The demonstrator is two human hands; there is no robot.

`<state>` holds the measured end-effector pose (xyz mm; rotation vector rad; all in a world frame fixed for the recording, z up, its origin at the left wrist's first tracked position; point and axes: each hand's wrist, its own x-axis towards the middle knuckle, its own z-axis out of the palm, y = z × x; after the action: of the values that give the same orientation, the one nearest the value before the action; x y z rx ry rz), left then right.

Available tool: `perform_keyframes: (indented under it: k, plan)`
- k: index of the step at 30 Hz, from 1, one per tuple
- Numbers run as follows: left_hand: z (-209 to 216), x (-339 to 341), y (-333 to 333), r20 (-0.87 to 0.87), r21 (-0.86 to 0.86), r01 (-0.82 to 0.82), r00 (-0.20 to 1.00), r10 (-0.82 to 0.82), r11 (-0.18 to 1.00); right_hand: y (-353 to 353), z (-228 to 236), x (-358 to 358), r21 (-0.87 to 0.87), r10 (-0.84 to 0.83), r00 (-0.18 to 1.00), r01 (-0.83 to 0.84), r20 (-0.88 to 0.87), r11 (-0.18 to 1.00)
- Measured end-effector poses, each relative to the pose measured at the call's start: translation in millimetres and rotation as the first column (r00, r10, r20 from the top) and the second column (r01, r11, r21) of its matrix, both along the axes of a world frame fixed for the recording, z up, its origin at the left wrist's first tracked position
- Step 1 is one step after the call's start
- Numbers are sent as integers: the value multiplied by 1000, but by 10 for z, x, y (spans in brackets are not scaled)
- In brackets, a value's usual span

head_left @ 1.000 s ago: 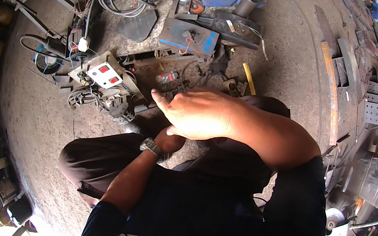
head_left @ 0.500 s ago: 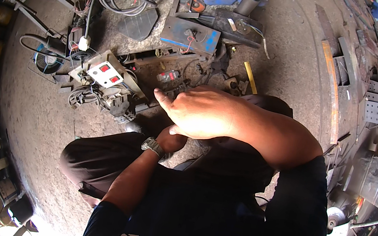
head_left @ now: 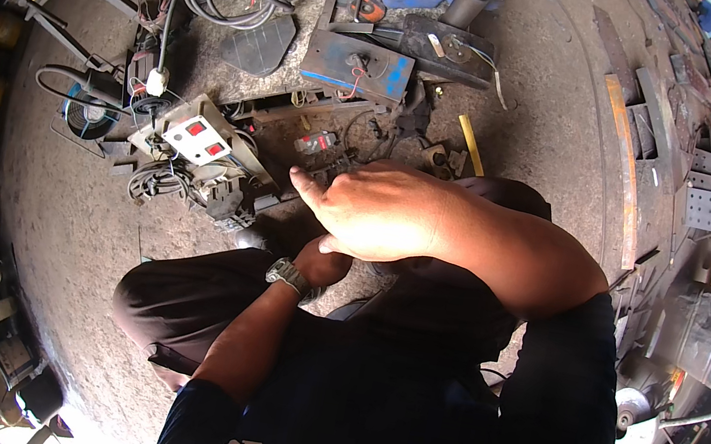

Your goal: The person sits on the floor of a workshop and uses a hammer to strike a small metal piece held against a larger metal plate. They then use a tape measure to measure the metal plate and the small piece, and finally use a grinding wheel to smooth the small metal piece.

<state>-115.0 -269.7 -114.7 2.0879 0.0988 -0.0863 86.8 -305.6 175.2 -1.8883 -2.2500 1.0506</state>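
Though bare, two hands (head_left: 375, 216) (head_left: 322, 266) with one wristwatch (head_left: 286, 274)

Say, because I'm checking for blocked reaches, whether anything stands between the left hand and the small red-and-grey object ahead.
Yes: the right hand lies across the line from the left hand to the small red-and-grey object in this view. One view leaves their heights unclear.

Bent inward, our right arm (head_left: 502, 253) holds the right hand (head_left: 376, 214), back upward and forefinger (head_left: 307, 184) extended leftward, above our partly hidden left hand (head_left: 319, 267), as our left forearm (head_left: 246, 334) angles forward; whether the two hands touch is unclear.
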Motion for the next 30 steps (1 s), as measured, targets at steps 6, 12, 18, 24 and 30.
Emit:
perform_keyframes:
  k: [6, 12, 18, 24, 30]
  plan:
    - [-49, -19, 2, 20, 17, 7, 1000, -7, 1000, 5, -17, -8, 5, -7, 1000, 7, -1, 1000]
    - [195, 88, 28, 128, -11, -48, 991, 49, 999, -6, 195, 190, 9, 3, 989, -2, -148, 1000]
    - [38, -117, 80, -199, 5, -91, 976, 90, 996, -432, 247, 988, 227, -254, 527, 683, -811, 694]
    - [104, -156, 84, -309, -49, -49, 950, 31, 998, -1843, -2302, 2139, 130, -914, 403, 905, 44, 405]
    - [-37, -320, 151, -380, 40, -29, 924, 42, 999, -2601, -3720, 1684, -5, -938, 139, 989, 316, 145]
